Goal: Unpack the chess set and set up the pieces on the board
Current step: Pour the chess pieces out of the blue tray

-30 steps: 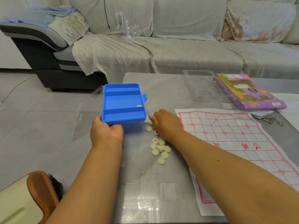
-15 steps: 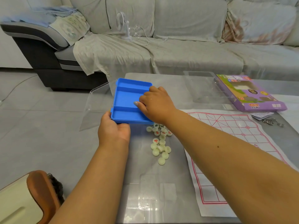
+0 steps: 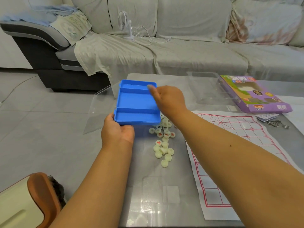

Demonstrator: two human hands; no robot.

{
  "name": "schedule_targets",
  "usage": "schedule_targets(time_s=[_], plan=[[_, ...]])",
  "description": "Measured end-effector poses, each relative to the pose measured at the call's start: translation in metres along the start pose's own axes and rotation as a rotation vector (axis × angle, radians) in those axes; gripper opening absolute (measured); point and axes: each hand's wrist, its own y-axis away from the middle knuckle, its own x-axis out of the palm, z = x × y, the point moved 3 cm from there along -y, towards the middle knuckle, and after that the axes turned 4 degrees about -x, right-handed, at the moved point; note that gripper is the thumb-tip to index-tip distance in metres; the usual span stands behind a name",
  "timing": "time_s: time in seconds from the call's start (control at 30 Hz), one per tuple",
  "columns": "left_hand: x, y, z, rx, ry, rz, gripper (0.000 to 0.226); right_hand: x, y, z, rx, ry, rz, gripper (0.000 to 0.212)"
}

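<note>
Gripping the moulded blue plastic tray (image 3: 137, 102), left hand (image 3: 117, 131); right hand (image 3: 169, 99) loosely curled above.

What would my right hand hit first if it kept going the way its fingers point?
The right hand points left over the blue tray, fingertips at its far compartment. It would likely meet the tray's far-left wall first, though its height above the tray is unclear.

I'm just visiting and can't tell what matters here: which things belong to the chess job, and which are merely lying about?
Part of the job:
- blue plastic compartment tray, gripped by the left hand
- pale round chess pieces on the glass table
- red-lined paper board

Lying about:
- purple cardboard box
- small white fan
- metal keys
</note>
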Motion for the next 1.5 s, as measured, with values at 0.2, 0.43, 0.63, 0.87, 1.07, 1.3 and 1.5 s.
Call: schedule_targets(time_s=[0.2, 0.43, 0.63, 0.87, 1.07, 1.3, 1.5], plan=[[-0.01, -0.011, -0.022, 0.044, 0.067, -0.033, 0.013, 0.025, 0.038, -0.041, 0.375, -0.098, 0.223, 0.06], [-0.011, -0.012, -0.022, 0.046, 0.099, -0.044, 0.01, 0.028, 0.05, -0.038, 0.311, -0.149, 0.298, 0.056], [-0.004, -0.008, -0.013, 0.01, 0.094, -0.013, 0.01, 0.006, 0.04, -0.022, 0.584, -0.818, 0.29, 0.046], [0.006, 0.005, -0.001, -0.04, 0.066, 0.071, 0.015, 0.001, 0.048, -0.005, 0.648, -1.122, 0.336, 0.024], [0.011, 0.018, 0.004, -0.084, -0.13, 0.1, 0.031, -0.006, 0.053, -0.014, 0.75, -1.158, 0.225, 0.02], [0.005, 0.005, 0.001, -0.03, -0.319, 0.021, 0.03, -0.015, 0.056, -0.047, 0.891, -1.081, 0.052, 0.025], [0.021, -0.01, 0.012, -0.005, -0.588, -0.054, 0.011, -0.02, 0.049, -0.082, 0.99, -1.1, -0.02, 0.019]])
